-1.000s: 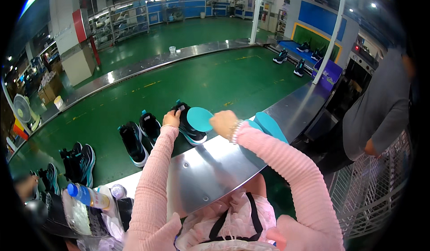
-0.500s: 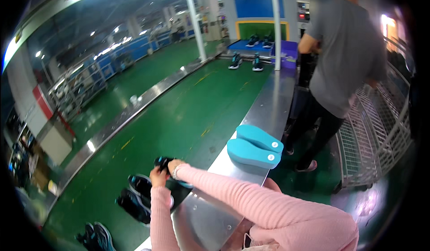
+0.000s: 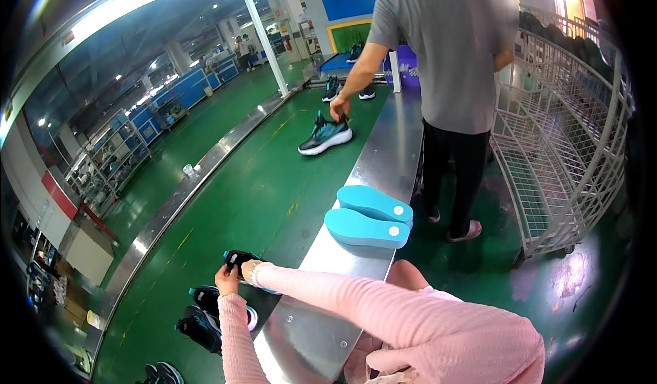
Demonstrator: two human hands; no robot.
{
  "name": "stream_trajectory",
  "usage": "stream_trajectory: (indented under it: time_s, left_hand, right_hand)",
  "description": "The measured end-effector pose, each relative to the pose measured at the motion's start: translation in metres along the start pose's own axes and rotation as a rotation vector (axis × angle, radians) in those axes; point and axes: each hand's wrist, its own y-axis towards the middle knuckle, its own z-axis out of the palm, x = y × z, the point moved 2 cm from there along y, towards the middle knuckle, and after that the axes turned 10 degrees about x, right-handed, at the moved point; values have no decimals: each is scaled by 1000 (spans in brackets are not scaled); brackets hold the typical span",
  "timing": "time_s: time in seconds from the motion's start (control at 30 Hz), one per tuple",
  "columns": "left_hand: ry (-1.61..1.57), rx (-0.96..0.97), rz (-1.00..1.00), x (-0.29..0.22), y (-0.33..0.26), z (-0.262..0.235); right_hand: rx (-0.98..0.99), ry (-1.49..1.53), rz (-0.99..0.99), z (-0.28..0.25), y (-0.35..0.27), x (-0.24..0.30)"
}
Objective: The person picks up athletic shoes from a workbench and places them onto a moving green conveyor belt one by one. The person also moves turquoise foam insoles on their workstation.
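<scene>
My left hand (image 3: 226, 280) and my right hand (image 3: 249, 272) are closed together on a black sneaker (image 3: 239, 256) with teal trim, above the green conveyor belt. My fingers hide part of it. Just below my hands, more black sneakers (image 3: 198, 328) stand on the belt, beside a round white-and-pink thing (image 3: 252, 318) partly behind my left sleeve. Two teal insoles (image 3: 369, 228), perhaps stacks of them, lie on the metal ledge (image 3: 308, 274) to the right, each with a round white sticker.
Across the ledge, a person in a grey shirt (image 3: 452, 55) grips a black-and-teal sneaker (image 3: 326, 137) at the belt. Other sneakers (image 3: 332, 88) stand at the far end. On the right is a white wire rack cart (image 3: 547, 158). A metal rail (image 3: 171, 209) borders the belt's left.
The person in grey has turned and reached left, and now holds a sneaker at the belt. My hands remain on the same sneaker, which shows more of its black upper. The view has shifted right.
</scene>
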Motion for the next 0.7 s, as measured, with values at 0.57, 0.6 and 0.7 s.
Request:
stream_trajectory:
  time_s: [0.57, 0.6, 0.7]
  left_hand:
    - [1377, 680, -584, -76, -9, 51]
    - [1416, 669, -569, -62, -4, 50]
    - [1467, 577, -623, -57, -6, 46]
  right_hand:
    - [-429, 988, -125, 54, -275, -148]
    - [-466, 857, -124, 54, -278, -148]
    - [-495, 880, -114, 50, -277, -147]
